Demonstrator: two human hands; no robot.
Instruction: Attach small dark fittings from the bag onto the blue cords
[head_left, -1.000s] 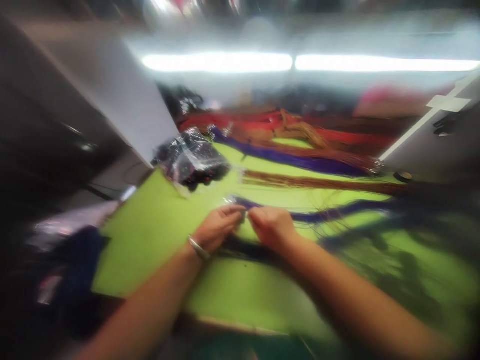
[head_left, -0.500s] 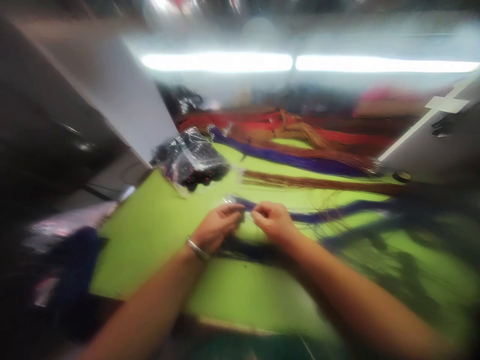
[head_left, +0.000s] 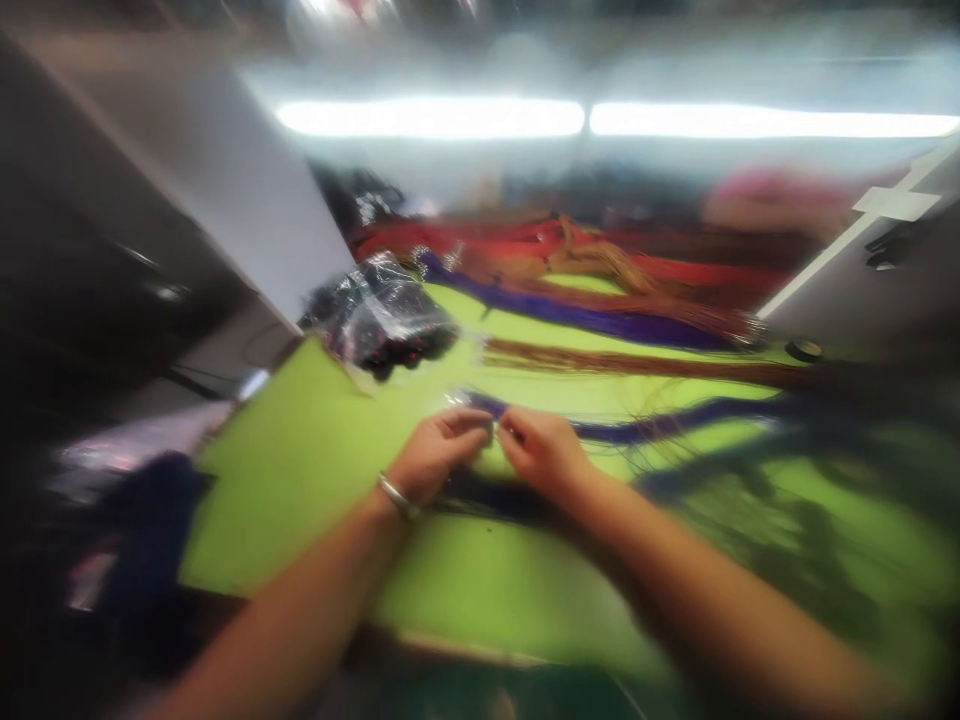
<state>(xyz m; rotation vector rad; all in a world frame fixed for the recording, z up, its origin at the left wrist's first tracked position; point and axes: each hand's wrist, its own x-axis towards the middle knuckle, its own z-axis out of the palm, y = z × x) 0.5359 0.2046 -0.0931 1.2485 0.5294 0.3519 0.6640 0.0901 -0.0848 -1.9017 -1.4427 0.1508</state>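
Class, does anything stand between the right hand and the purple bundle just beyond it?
Nothing visible stands between the right hand and the purple bundle; loose thin strands cross the bundle farther right. Whether hand and bundle touch is unclear.

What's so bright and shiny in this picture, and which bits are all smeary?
In the head view, the tube lights glare pure white; in the head view, the clear plastic wrapping glints; also in the head view, the picture's edges smear, while the left hand and right hand look clearer, though detail between them is too blurred to name.
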